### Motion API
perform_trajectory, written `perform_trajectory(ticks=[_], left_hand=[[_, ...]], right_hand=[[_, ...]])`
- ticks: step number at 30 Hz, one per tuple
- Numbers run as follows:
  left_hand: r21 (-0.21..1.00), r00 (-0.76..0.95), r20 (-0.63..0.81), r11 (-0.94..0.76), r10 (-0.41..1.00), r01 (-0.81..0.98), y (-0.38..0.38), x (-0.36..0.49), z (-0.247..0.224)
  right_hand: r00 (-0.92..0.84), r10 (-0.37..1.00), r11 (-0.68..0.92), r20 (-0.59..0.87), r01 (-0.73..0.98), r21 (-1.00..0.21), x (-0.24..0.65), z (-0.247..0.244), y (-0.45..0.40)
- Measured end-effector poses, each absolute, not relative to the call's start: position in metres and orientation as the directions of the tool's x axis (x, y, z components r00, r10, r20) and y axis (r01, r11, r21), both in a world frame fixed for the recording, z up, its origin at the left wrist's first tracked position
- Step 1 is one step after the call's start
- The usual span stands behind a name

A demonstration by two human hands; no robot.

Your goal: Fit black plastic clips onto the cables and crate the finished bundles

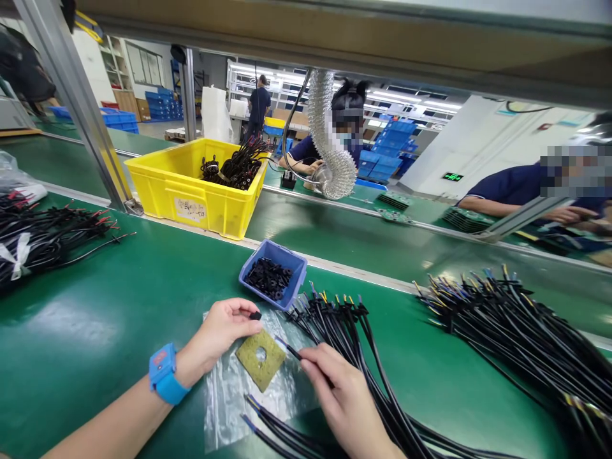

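Observation:
My left hand (228, 331), with a blue band on its wrist, pinches a small black part (255, 315) between thumb and fingertips. In my right hand (340, 389) is a black cable (292, 350), its thin stripped wires pointing left toward the other hand. Between the two hands a yellowish square pad (261, 358) with a round hole lies on a clear plastic bag (222, 401). Just beyond my left hand stands a small blue bin (248, 290) of loose black parts. Several cables (282, 428) lie near the pad's front side.
Cable bundles lie right of the bin (342, 319), at far right (521, 325) and at far left (52, 236). A yellow crate (191, 197) holding dark cables stands behind. A flexible duct (329, 140) hangs beyond. Co-workers sit across the bench; a metal post (76, 102) rises at left.

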State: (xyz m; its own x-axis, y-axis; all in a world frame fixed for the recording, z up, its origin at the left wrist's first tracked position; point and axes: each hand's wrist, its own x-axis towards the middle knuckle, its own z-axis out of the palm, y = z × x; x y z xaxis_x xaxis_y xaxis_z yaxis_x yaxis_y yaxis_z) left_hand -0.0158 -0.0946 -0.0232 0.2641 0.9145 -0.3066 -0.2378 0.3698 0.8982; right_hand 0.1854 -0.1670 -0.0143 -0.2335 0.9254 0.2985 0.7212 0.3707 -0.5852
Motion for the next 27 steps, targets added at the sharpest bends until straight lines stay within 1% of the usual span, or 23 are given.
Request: perform_trajectory(ticks=[4,9,12,16,20,22,27], left_hand=[[0.873,0.377,-0.309,0.418,0.873,-0.251,-0.100,-0.010,-0.018],[0.808,0.538,-0.272,0.493,0.798,-0.324,-0.108,-0.007,-0.012],[0.813,0.592,-0.246,0.496,0.768,-0.305,-0.110,-0.004,-0.012],[0.843,0.625,-0.216,0.466,0.750,-0.267,-0.112,-0.002,-0.013],[0.868,0.590,-0.213,0.429,0.779,-0.252,-0.113,-0.003,-0.014],[0.850,0.571,-0.236,0.452,0.786,-0.271,-0.114,-0.003,-0.015],[0.779,0.591,-0.268,0.532,0.761,-0.331,-0.114,-0.003,-0.012]], right_hand=[[-0.190,0.930,0.359,0.315,0.655,-0.665,0.187,-0.006,-0.167],[-0.180,0.937,0.346,0.301,0.615,-0.708,0.187,-0.004,-0.169],[-0.173,0.940,0.337,0.294,0.605,-0.722,0.188,-0.003,-0.171],[-0.161,0.942,0.331,0.296,0.601,-0.728,0.188,-0.003,-0.172],[-0.154,0.940,0.334,0.305,0.601,-0.726,0.187,-0.004,-0.171],[-0.155,0.934,0.347,0.320,0.604,-0.717,0.186,-0.003,-0.171],[-0.160,0.918,0.380,0.364,0.618,-0.688,0.186,-0.002,-0.171]])
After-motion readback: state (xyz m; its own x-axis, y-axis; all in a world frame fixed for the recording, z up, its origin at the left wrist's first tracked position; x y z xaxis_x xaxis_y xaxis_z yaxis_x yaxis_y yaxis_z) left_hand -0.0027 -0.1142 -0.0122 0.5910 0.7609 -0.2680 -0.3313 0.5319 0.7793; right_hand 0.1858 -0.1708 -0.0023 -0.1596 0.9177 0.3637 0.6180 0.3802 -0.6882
